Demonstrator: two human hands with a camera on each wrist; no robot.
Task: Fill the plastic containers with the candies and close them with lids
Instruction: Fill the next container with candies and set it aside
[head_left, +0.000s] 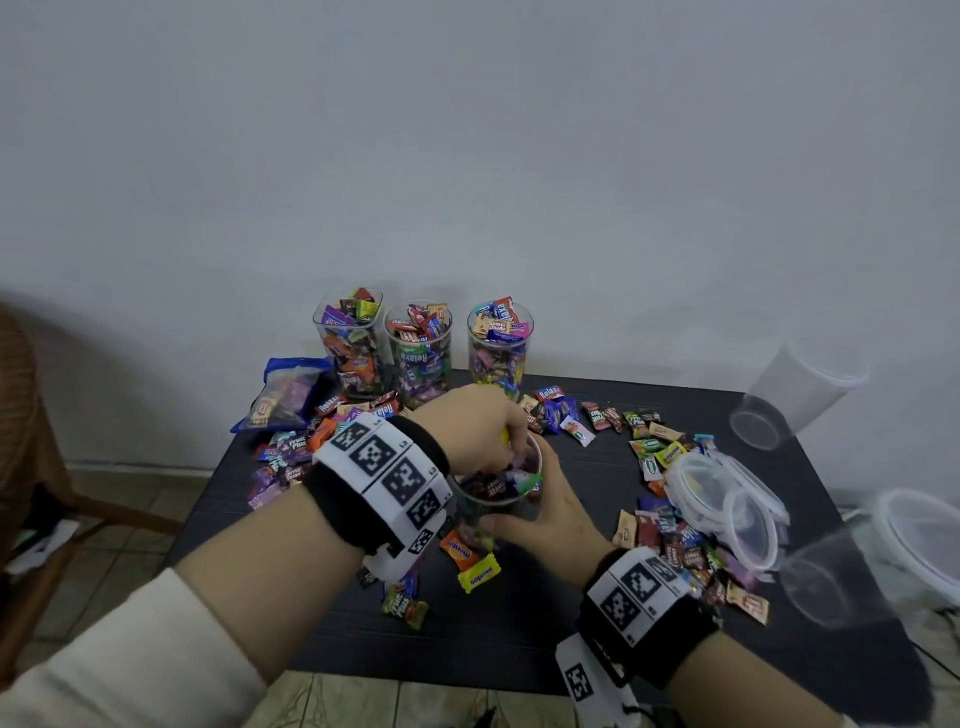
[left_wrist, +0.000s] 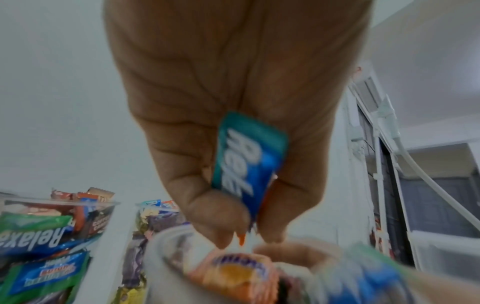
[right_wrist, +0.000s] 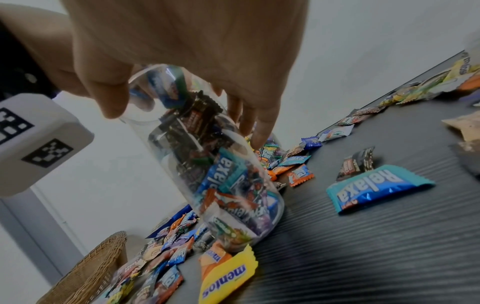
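A clear plastic container (head_left: 496, 501) stands mid-table, filled with candies nearly to its rim. My right hand (head_left: 540, 512) grips its wall from the right; in the right wrist view the thumb and fingers of my right hand (right_wrist: 187, 117) wrap round the container (right_wrist: 221, 185). My left hand (head_left: 498, 441) hovers at its mouth. In the left wrist view my left hand (left_wrist: 244, 234) pinches a blue Relaxa candy (left_wrist: 246, 162) just above the rim (left_wrist: 161, 244). Three filled containers (head_left: 423, 348) stand lidless at the back. Clear lids (head_left: 727, 499) lie stacked at the right.
Loose candies (head_left: 670, 540) are scattered across the black table (head_left: 519, 639), with a yellow Mentos (head_left: 478, 571) near the container. Empty containers (head_left: 800, 395) lie at the right edge. A blue candy bag (head_left: 285, 389) leans at the back left, and a wicker chair (right_wrist: 91, 271) stands left of the table.
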